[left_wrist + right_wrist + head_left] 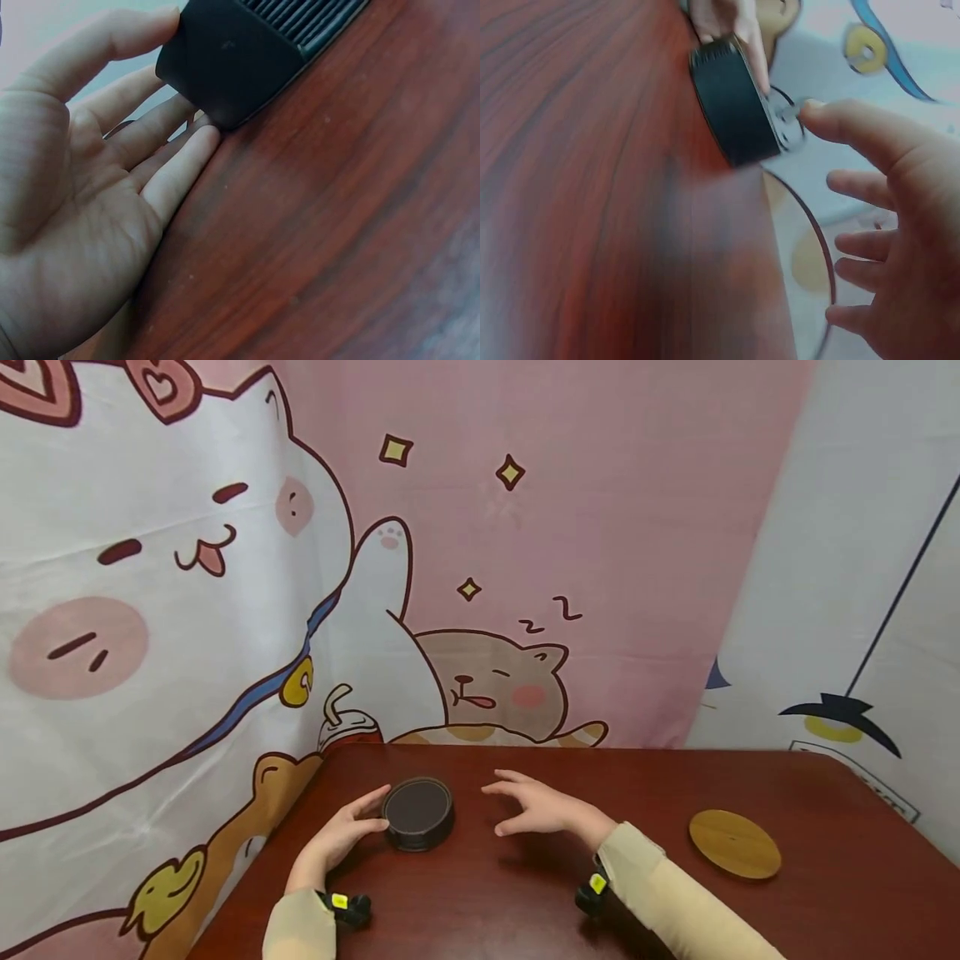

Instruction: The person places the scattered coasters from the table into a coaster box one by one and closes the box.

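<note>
A low, round black case [417, 807] with a flat dark top sits on the reddish-brown table. Its side is partly ribbed, as the left wrist view shows on the case [232, 64]. My left hand [339, 837] is at its left side, thumb and fingers spread along the wall, fingertips right at the surface. In the left wrist view the fingers are mostly straight and partly hidden behind the case. To the right of the case, my right hand [536, 806] hovers above the table with fingers apart and nothing in them; its palm faces the case.
A flat, oval-looking wooden disc [735, 845] lies on the table [480, 910], right of my right forearm. Behind the table hangs a pink and white cloth [615, 568] printed with cartoon animals. Each wrist wears a small black camera.
</note>
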`<state>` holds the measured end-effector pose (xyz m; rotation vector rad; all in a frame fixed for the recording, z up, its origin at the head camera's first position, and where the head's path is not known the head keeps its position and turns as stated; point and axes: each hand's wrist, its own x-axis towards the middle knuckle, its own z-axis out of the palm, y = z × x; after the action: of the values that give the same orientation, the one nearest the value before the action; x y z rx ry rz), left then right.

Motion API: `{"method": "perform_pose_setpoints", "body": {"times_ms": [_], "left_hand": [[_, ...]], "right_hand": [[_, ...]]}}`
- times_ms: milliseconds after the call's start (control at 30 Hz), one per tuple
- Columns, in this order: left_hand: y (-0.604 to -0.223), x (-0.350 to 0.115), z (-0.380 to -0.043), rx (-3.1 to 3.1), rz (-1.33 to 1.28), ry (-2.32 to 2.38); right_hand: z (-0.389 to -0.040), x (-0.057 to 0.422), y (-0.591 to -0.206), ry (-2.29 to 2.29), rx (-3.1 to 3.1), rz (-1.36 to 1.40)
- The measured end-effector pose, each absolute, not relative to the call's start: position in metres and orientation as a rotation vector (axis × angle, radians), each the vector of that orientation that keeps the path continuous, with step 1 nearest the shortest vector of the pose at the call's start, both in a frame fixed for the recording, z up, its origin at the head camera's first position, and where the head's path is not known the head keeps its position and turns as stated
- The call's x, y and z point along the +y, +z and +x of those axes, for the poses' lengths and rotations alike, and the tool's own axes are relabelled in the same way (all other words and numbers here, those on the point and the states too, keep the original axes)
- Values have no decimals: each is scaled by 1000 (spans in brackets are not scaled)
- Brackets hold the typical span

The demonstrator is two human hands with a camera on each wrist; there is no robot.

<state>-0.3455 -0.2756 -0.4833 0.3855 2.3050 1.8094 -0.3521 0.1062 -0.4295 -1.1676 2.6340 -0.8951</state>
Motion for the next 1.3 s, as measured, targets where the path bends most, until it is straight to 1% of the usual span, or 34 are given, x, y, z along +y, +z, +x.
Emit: {"method": "perform_pose_setpoints", "body": {"times_ms": [133,433,567,700,967,1300], "left_hand": [[-484,-278,-343,2307,372,1808],[-484,-277,-341,2310,349,1801],[-481,-275,-342,2307,346,1809],[-480,-272,-345,2304,335,1811],[-477,-269,-347,2314,345,1797],[-482,-271,-341,2300,312,1833]], "right_hand": [[-340,157,-437,-953,2680,-1138],[-312,264,-442,-992,2883,-891],[-301,304,-440,-1048,2892,-720],[-293,338,-442,-1018,2941,-648],[-283,384,-450,-934,2908,-617],[-283,398,-449,-988,2728,-637]]}}
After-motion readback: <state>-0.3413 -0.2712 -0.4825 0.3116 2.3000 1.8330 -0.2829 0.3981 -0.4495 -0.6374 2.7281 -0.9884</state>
